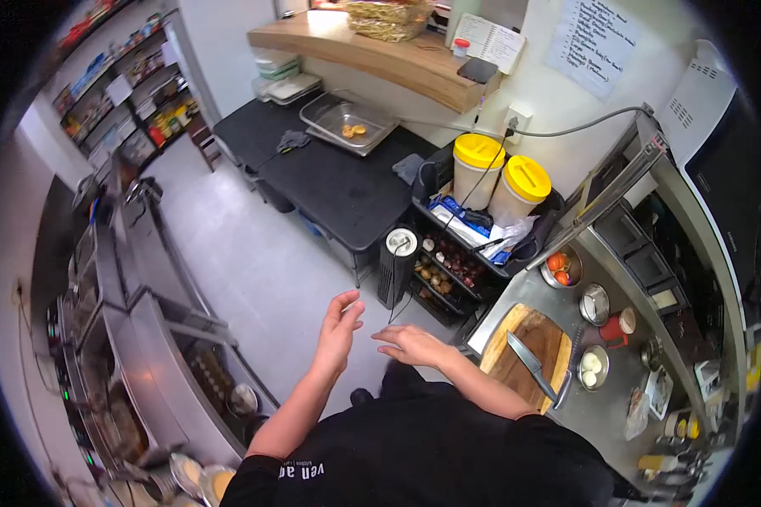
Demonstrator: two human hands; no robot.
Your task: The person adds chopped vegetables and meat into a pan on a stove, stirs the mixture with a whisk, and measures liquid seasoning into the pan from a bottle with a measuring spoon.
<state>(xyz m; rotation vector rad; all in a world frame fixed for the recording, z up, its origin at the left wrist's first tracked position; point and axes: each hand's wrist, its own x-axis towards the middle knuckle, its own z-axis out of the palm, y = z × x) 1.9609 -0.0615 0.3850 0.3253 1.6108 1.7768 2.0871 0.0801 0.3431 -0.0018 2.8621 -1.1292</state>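
My left hand [339, 331] is raised in front of my body, its fingers apart and nothing in it. Just to its right, my right hand [412, 345] hangs in the air with fingers spread, also holding nothing. The two hands do not touch. Nearest my right arm is a wooden cutting board [503, 359] on the steel counter, with a kitchen knife [530, 365] lying across it. Beside the board stand a metal bowl with white peeled pieces [593, 368], another metal bowl [594, 304], and a bowl of tomatoes [558, 267].
Ahead is a black table [338, 190] bearing a steel tray [379, 127]. A black rack [448, 270] of onions holds two yellow-lidded tubs [479, 160] on top. A dark tower-shaped appliance [395, 275] stands on the floor [237, 253]. Steel kitchen equipment [156, 363] lines the left.
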